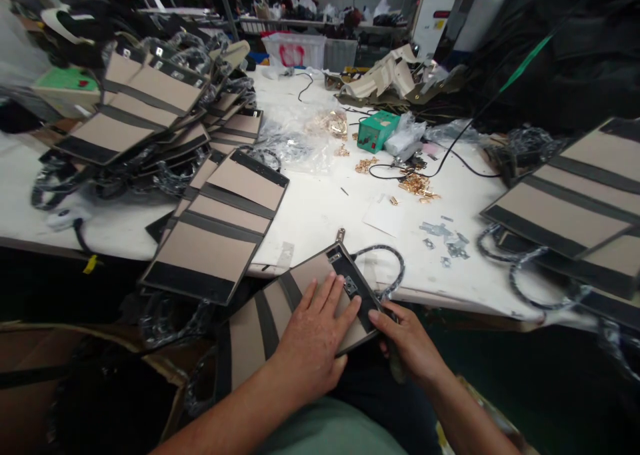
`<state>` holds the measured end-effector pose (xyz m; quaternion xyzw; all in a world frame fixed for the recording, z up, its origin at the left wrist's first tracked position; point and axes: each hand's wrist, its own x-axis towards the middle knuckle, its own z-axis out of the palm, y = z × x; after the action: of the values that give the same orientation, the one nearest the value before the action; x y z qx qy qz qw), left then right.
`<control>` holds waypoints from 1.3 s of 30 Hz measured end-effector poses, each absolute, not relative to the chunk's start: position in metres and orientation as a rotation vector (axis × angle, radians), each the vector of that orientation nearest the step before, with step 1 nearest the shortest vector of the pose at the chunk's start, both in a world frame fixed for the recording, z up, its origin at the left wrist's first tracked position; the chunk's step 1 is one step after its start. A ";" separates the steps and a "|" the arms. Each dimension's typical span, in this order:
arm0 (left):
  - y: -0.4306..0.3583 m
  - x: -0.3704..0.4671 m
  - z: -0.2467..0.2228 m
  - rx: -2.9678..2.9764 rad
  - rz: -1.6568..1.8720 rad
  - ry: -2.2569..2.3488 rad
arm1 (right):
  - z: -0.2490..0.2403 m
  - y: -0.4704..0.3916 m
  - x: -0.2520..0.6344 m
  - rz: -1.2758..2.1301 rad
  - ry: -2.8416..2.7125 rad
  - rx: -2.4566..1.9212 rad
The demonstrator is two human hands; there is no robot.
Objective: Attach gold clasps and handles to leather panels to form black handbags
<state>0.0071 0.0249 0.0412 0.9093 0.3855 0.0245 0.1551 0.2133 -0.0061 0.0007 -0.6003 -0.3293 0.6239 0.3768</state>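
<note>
A beige panel with dark bands [270,308] lies tilted over my lap and the table's front edge. My left hand [317,335] rests on it, palm down with the fingers spread, next to a small metal plate [350,284] on its dark end strip. My right hand [400,338] pinches the panel's right corner between thumb and fingers. Below those fingers hangs a dark handle-like object [397,365], partly hidden, and I cannot make out what it is. A plastic-wrapped loop handle [400,262] curves out past the panel's far edge.
Banded panels are stacked at the left [215,242], back left [145,102] and right [565,208]. On the white table [320,208] are a green box [377,130], gold-coloured hardware [417,185], flat metal plates [453,242] and a black cable. An open carton [173,375] stands lower left.
</note>
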 end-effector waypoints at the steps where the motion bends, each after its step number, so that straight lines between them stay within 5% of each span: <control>1: 0.026 0.010 0.042 2.605 0.066 1.126 | 0.002 -0.003 0.214 1.591 -0.809 -1.523; 17: 0.023 0.010 0.024 2.593 0.040 1.128 | -0.014 -0.011 0.214 1.715 -0.729 -1.513; 27: 0.025 0.011 0.025 2.592 0.016 1.101 | 0.028 -0.015 0.230 1.155 -1.064 -1.876; 34: 0.026 0.011 0.026 2.577 0.002 1.109 | 0.074 0.031 0.191 0.911 -0.844 -0.960; 39: 0.025 0.010 0.027 2.571 0.027 1.101 | 0.053 0.069 0.170 0.868 -0.895 -0.930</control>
<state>0.0098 0.0254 0.0272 0.9056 0.3877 0.0094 0.1717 0.1701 0.0687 0.0531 -0.4197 -0.4038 0.3914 0.7125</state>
